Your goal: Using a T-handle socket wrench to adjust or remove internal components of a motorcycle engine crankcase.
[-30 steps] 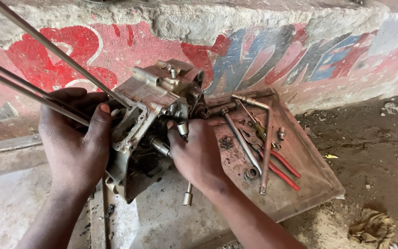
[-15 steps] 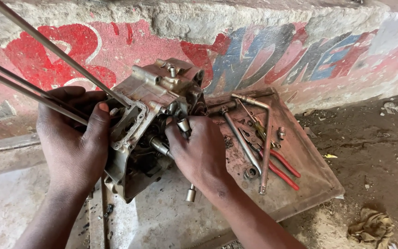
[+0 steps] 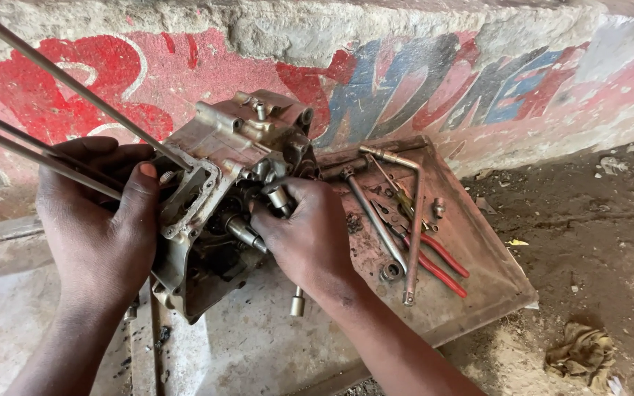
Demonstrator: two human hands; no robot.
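Hands on a grimy metal engine case (image 3: 221,198), seen from above. My left hand (image 3: 100,220) wraps the case's left edge, fingers curled behind it and thumb pressed flat on the front rim. My right hand (image 3: 310,235) is closed around a steel socket tool (image 3: 288,242) that stands nearly upright in the case's open middle; its top pokes out above my fingers and its lower end shows below my palm. A short shaft (image 3: 242,232) sticks out of the case just left of my right hand.

The case sits tilted on a pale concrete floor (image 3: 258,345), its open side facing me, close against a low wall (image 3: 405,81). Three thin metal rods (image 3: 53,70) run from the upper left corner down to the case, passing over my left hand.

Painted sign on the wall: large rounded red shapes on the left behind my left hand, then big blue and dark block shapes with red around them to the right, all chipped and faded, under a bare grey top.

Right of the case, touching it, lies a rusty flat metal tray (image 3: 478,264). On it rest a bent L-shaped wrench (image 3: 412,220), a long straight wrench (image 3: 372,220) and red-handled pliers (image 3: 438,264), lying close together.

Crumpled rag (image 3: 581,352) on dirt at lower right, well apart from the tray
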